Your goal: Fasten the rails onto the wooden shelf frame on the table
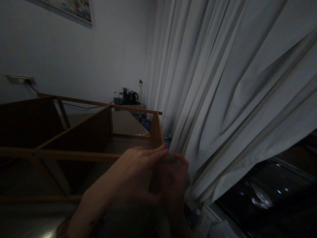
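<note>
A brown wooden frame (81, 154) with panelled compartments lies on the left, and its near right corner reaches my hands. My left hand (138, 168) is at that corner, its fingers long over the top and its thumb lower down, closed around the wood. Close against it on the right, my right hand (174, 180) has curled fingers. Darkness and blur hide what lies between its fingers and palm. The fingertips of both hands nearly meet above the corner.
A long white curtain (198, 99) hangs close on the right. Behind the frame, a small stand holds a black kettle (133, 96). A wall socket (19, 80) with a plugged cable is at left. Dark glossy glass (262, 195) and white papers (220, 229) lie low right.
</note>
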Demonstrator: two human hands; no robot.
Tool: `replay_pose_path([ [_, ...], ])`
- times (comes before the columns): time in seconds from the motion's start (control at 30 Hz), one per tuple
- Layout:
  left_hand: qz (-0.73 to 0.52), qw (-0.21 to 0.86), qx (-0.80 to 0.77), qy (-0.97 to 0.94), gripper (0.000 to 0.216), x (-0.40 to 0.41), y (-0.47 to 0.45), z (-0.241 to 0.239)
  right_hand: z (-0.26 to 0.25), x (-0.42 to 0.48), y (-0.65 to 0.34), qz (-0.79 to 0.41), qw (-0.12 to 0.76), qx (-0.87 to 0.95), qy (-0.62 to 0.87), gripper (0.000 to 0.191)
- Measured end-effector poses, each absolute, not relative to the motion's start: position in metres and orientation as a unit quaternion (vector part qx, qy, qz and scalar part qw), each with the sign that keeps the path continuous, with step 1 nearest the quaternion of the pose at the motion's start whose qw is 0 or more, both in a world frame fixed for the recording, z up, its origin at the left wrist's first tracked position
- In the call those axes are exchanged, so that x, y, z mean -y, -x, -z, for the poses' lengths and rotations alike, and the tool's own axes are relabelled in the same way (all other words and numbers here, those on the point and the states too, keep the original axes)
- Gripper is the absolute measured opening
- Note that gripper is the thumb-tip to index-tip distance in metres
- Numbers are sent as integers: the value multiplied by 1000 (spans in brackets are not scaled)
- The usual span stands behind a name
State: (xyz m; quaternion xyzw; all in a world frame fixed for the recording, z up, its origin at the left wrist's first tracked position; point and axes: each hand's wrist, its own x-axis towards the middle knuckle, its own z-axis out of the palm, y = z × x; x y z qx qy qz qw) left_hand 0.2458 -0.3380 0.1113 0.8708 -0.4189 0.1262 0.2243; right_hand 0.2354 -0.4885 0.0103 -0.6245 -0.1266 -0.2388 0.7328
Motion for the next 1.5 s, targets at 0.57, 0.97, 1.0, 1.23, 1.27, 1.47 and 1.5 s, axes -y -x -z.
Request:
replay_pose_path([
  [0.57,-148,202,403,-880,52,341,-252,-106,-29,522,-236,494,302,134,804,28],
  [0.97,-152,225,378,-885,40,338,-254,-104,-29,525,-247,419,257,214,844,6],
  [1.0,-151,229,373,-886,39,338,-254,-103,-28,524,-248,415,267,213,843,5],
  [1.23,-116,255,344,-896,38,340,-252,-107,-30,520,-248,449,318,201,811,10],
  [1.27,-111,259,342,-896,36,341,-251,-109,-30,520,-249,460,323,200,803,13],
  [1.47,-111,250,343,-899,38,341,-246,-113,-34,526,-253,463,280,248,804,60],
  [1.5,-113,252,345,-897,38,341,-246,-113,-37,530,-255,454,262,272,807,64],
])
